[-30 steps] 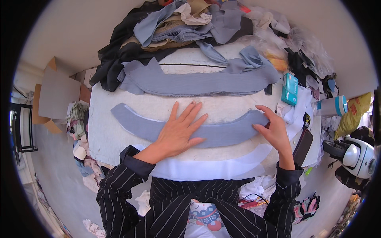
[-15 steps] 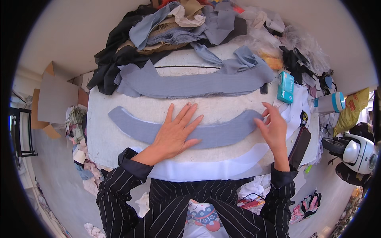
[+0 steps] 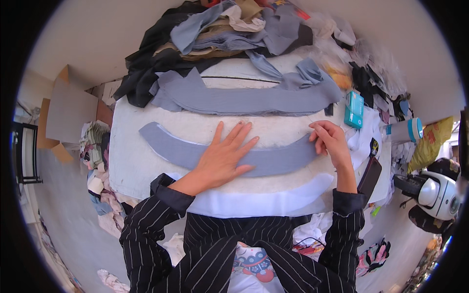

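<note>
A curved grey-blue fabric piece (image 3: 281, 160) lies across the white tabletop, with a thin white edge showing along its upper left curve. My left hand (image 3: 222, 155) rests flat on its middle, fingers spread. At the piece's right end, my right hand (image 3: 331, 139) has its fingers curled and drawn together over the tip, seemingly pinching it; the exact contact is partly hidden. Nearer to me is a curved white piece (image 3: 259, 201) at the table's front edge. Beyond the grey-blue piece lies a stack of similar grey-blue cut fabric (image 3: 244, 100).
Fabric scraps (image 3: 215, 36) are heaped at the back. On the right are a teal box (image 3: 354, 110), a dark flat case (image 3: 370, 175) and a clear container with a blue lid (image 3: 404, 129). A cardboard box (image 3: 71, 115) stands left of the table (image 3: 127, 161).
My right hand's fingers have closed together at the fabric's right end, where they were more spread. My left hand stays flat on the piece. The whole view has shifted slightly.
</note>
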`<state>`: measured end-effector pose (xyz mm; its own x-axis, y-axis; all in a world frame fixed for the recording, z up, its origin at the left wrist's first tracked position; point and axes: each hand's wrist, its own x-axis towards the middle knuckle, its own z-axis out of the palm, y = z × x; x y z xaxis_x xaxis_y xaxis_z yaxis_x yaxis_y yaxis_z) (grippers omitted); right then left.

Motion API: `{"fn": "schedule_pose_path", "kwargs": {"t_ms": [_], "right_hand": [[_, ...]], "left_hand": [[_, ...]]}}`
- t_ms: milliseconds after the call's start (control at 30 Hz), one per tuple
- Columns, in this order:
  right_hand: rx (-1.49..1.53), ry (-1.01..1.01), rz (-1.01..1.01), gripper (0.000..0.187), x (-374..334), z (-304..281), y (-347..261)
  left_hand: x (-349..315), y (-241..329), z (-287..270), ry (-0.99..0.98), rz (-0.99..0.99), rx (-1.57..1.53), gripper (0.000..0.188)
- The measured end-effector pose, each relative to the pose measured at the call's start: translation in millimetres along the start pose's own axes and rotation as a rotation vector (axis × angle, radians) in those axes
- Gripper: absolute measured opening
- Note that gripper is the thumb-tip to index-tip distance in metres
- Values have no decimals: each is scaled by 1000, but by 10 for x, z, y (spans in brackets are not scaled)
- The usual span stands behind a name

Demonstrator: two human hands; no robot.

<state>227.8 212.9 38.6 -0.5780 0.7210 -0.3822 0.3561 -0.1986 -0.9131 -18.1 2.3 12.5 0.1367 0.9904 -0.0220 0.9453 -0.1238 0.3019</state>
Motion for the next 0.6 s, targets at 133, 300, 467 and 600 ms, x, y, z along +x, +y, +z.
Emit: {"fn": "schedule_pose_path", "kwargs": {"t_ms": [133,300,467,600], "right_hand": [[-174,-5,-226,16,16,264,-336],[-439,-198,-518,9,387,1253,-914],[-610,-190,-697,14,1088,2143,-960],[-763,-107,-694,20,1329,2517,-798]], "left_hand": [[-96,-18,-59,84,-4,-140,66],[-499,-262,-277,291,-130,-258,51],[-1080,-689,-495,738,-377,-418,26],[-1457,-914,-563,909,-521,-521,16]]}}
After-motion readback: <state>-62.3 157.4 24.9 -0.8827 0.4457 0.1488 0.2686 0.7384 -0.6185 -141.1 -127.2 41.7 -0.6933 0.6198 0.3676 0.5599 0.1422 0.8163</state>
